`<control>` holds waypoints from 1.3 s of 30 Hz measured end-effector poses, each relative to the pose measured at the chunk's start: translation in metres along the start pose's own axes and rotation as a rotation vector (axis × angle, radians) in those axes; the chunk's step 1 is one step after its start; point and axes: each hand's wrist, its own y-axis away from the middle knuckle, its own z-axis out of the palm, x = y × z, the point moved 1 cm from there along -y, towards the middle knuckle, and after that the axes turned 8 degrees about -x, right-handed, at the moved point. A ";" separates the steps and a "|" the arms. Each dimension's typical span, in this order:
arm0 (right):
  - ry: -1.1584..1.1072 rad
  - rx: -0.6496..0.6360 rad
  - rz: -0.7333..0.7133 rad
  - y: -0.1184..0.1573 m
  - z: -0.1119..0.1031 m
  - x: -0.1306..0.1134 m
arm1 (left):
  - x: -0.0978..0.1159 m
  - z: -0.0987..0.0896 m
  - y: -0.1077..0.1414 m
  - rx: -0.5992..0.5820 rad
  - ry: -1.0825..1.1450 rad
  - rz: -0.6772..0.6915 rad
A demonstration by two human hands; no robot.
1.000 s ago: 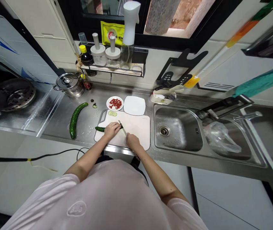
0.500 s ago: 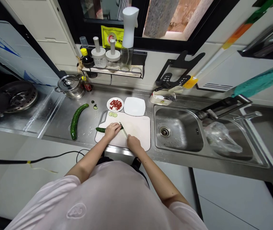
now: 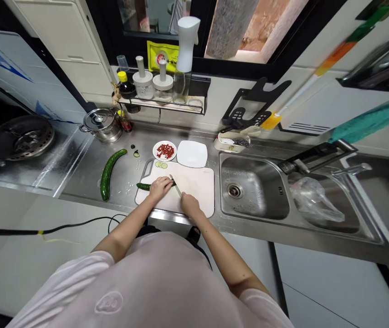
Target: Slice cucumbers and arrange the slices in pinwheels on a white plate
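Note:
My left hand (image 3: 161,187) is closed over a dark green cucumber (image 3: 143,186) that lies across the white cutting board (image 3: 199,191). In my right hand (image 3: 190,204) is the handle of a knife (image 3: 177,186), its blade slanting up and left against the cucumber's right end, just beside my left fingers. Several pale cucumber slices (image 3: 161,165) lie at the board's upper left. Left of the board, a whole curved cucumber (image 3: 108,174) rests on the steel counter, with small cut-off ends (image 3: 136,154) nearby.
Behind the board stand a plate of chopped red pieces (image 3: 165,151) and a white square plate (image 3: 192,154). A steel sink (image 3: 254,187) is to the right, with a plastic bag (image 3: 315,200) in its second basin. A lidded pot (image 3: 102,125) and a wok (image 3: 18,136) are left.
The view has tilted slightly, so the shelf and window sit lower in it. Both hands, the knife and the cucumber stay in nearly the same place.

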 end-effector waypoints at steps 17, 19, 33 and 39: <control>0.000 -0.004 0.005 0.009 0.005 0.005 | -0.001 0.000 0.000 -0.006 -0.005 -0.002; 0.008 -0.006 0.016 0.013 0.009 0.008 | -0.001 0.001 0.000 -0.001 -0.002 -0.002; -0.021 0.018 -0.006 -0.013 -0.007 -0.006 | 0.000 -0.001 -0.001 -0.020 0.007 -0.009; -0.009 0.018 0.004 -0.008 -0.005 -0.005 | 0.000 -0.001 -0.001 -0.043 0.007 -0.022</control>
